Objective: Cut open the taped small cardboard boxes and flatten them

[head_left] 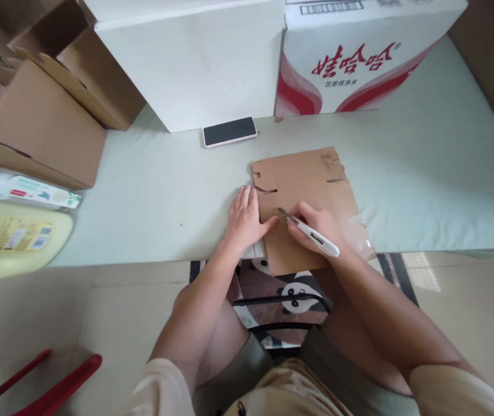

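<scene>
Tabletop [155, 214] under pale green cloth, seen from my remote station. White box [195, 69] at the back, red-marked box [346, 86] close on its right, brown boxes [51, 115] at far left. Cardboard [311, 179] lies flat at the front edge, near side jutting slightly past it; I note slots cut in both sides and clear tape at the near right corner. Yellow jug [13, 237] on its side at the left, bottle [43, 190] lying just behind. Left hand [244, 222]: fingers extended along the cardboard's left edge, thumb spread wide onto it, grasping nothing I can make out. Right hand [325, 222]: fingers curled closed around a knife. Phone [229, 132] lies face up against the white box's foot. Knife [327, 244] is white-handled, blade tip just beside the left thumb; I cannot tell whether it touches the cardboard.
</scene>
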The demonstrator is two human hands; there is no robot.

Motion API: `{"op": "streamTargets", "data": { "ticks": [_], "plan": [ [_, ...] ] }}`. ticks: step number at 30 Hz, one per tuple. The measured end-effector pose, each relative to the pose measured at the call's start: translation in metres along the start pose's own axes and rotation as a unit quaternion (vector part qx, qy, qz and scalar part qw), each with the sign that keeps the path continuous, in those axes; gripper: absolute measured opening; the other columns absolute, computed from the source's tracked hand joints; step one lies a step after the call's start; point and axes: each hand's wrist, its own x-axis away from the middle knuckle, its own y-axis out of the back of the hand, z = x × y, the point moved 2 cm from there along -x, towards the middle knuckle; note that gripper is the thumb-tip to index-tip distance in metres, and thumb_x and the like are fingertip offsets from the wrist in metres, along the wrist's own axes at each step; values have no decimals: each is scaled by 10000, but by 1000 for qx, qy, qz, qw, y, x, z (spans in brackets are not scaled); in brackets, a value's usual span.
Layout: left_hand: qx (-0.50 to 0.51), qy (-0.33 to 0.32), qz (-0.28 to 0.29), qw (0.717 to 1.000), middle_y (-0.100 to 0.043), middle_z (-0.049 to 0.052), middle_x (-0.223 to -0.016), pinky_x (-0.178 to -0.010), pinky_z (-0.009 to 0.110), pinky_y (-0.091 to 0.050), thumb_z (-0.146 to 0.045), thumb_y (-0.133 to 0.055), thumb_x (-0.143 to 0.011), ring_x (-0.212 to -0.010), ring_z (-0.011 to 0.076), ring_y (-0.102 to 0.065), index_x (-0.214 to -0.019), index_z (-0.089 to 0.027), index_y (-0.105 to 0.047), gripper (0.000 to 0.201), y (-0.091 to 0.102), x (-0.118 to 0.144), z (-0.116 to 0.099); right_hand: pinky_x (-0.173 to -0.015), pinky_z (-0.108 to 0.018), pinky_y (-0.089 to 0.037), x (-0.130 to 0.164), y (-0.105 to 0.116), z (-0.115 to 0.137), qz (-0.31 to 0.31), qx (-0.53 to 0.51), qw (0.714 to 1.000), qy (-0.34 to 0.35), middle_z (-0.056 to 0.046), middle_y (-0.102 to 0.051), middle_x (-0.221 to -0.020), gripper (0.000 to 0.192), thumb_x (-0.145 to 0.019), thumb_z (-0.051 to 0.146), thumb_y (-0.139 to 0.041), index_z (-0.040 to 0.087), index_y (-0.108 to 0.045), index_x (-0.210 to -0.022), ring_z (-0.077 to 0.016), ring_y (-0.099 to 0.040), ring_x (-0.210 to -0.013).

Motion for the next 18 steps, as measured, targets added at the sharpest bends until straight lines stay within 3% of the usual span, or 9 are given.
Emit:
{"op": "streamTargets", "data": {
  "ticks": [2,10,18],
  "plan": [
    [0,0,-11,1000,-237,264,-1677,-1272,554,-208,-583,-609,-897,-1581,390,-185,-1572,-44,-310,914,-1,-1,1,-584,-282,-411,2,0,2,20,-27,999,25,-20,-685,-687,193,-823,422,-522,247,-585,-875,-192,-617,-579],
    [4,4,-18,1000,-265,234,-1677,-1271,573,-203,-571,-642,-864,-1574,394,-211,-1561,-98,-350,892,-3,-5,2,-565,-286,-357,7,17,-17,-100,35,993,-45,-36,-679,-726,133,-834,324,-520,249,-590,-918,-206,-589,-609],
    [12,5,-26,1000,-295,236,-1664,-1272,565,-214,-579,-637,-855,-1565,393,-241,-1540,-101,-377,875,-3,-8,3,-601,-289,-354,10,-1,-2,-38,31,999,3,-61,-736,-906,194,-832,325,-519,244,-628,-971,-208,-632,-700]
  ]
}}
